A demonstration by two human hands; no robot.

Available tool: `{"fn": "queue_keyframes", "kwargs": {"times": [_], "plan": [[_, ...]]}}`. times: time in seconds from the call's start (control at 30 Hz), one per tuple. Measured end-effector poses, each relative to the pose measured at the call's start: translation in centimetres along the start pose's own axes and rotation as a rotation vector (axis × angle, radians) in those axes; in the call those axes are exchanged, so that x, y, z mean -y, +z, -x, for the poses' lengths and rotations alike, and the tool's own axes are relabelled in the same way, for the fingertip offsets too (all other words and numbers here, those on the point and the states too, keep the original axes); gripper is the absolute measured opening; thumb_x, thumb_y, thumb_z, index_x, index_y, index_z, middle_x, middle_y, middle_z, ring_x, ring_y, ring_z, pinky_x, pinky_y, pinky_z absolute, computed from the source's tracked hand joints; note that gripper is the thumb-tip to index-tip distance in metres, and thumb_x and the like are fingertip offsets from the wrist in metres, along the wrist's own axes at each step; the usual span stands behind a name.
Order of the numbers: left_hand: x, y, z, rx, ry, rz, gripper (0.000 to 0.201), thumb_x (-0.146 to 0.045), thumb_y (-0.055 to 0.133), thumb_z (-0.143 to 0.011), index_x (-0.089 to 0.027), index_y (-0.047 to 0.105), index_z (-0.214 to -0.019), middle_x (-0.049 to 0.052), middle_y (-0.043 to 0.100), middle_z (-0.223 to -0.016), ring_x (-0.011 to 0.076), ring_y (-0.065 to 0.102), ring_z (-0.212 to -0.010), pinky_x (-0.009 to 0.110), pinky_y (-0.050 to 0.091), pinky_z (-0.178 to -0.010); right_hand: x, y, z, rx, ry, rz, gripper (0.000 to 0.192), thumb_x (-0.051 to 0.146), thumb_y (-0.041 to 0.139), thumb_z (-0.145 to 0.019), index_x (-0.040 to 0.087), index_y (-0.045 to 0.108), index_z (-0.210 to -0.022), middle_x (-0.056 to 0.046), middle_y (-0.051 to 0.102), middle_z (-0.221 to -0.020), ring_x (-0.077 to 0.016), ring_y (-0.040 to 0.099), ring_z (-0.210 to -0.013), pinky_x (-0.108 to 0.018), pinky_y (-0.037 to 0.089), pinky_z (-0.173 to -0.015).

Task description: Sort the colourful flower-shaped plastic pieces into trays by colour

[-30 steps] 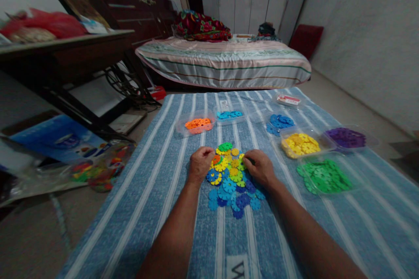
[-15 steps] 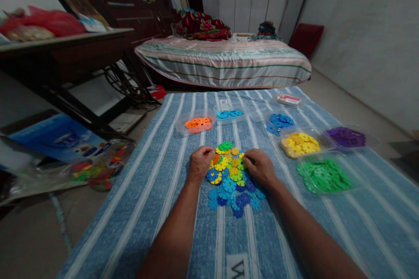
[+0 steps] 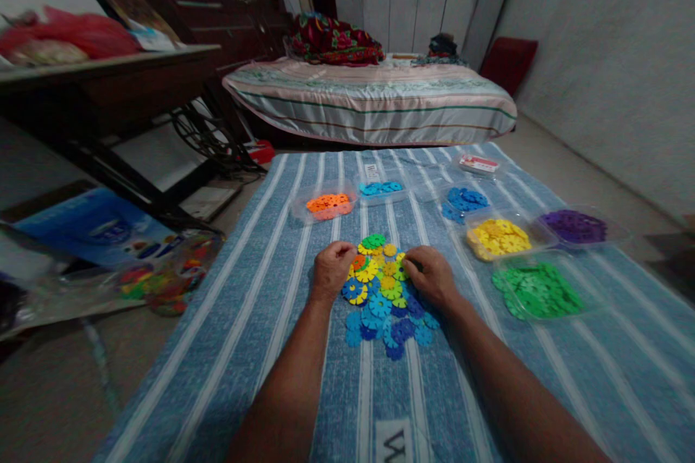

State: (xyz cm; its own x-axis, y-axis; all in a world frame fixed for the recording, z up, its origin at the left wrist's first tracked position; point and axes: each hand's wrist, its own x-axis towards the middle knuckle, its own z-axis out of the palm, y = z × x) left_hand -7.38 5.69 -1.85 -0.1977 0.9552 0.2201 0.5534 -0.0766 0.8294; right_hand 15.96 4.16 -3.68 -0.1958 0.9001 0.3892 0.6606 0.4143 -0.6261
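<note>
Snowflake-disc cluster [image 3: 383,293] sits mid-mat on the blue striped mat [image 3: 260,318], flat, between your two hands. Long axis runs near-to-far: green/yellow/orange discs at the far end, blue and purple at the near end.

Room: bare mat to the left of the cluster out to the mat's left edge, and bare mat on the near side around your forearms. The right side is tighter: yellow disc tray [image 3: 499,237] and green disc tray [image 3: 537,289] are near your right hand, purple disc tray [image 3: 575,226] beyond them, close to the mat's right edge. On the far side, orange disc tray [image 3: 327,205], light-blue disc tray [image 3: 381,189] and dark-blue disc tray [image 3: 462,201] stand in a row, apart from the cluster. A bed [image 3: 374,101] lies past the mat's far edge. Off the left edge, a clear bag of mixed discs [image 3: 163,282] lies on the floor.

Your left hand [image 3: 331,271] is curled nearly closed, fingertips down on the cluster's far-left edge by the orange and yellow discs. Can't tell if it pinches one.

Your right hand [image 3: 430,278] is curled too, thumb and forefinger meeting at the far-right edge by a yellow/green disc, palm lying over the blue discs. Grip not clear from this angle.
</note>
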Motion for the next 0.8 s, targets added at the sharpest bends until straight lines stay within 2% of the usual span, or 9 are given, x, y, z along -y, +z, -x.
{"fn": "queue_keyframes", "kwargs": {"times": [0.8], "plan": [[0.1,0.17,0.08,-0.001,-0.005,0.003,0.019,-0.034,0.06,-0.075,-0.018,0.07,-0.075,0.001,0.072,-0.076,0.0159,0.065,-0.072,0.025,0.052,-0.072,0.08,-0.07,0.05,-0.011,-0.012,0.001,0.019,0.028,0.052,-0.089,0.021,0.068,-0.082,-0.005,0.069,-0.087,-0.0205,0.06,-0.087,-0.032,0.042,-0.081]]}}
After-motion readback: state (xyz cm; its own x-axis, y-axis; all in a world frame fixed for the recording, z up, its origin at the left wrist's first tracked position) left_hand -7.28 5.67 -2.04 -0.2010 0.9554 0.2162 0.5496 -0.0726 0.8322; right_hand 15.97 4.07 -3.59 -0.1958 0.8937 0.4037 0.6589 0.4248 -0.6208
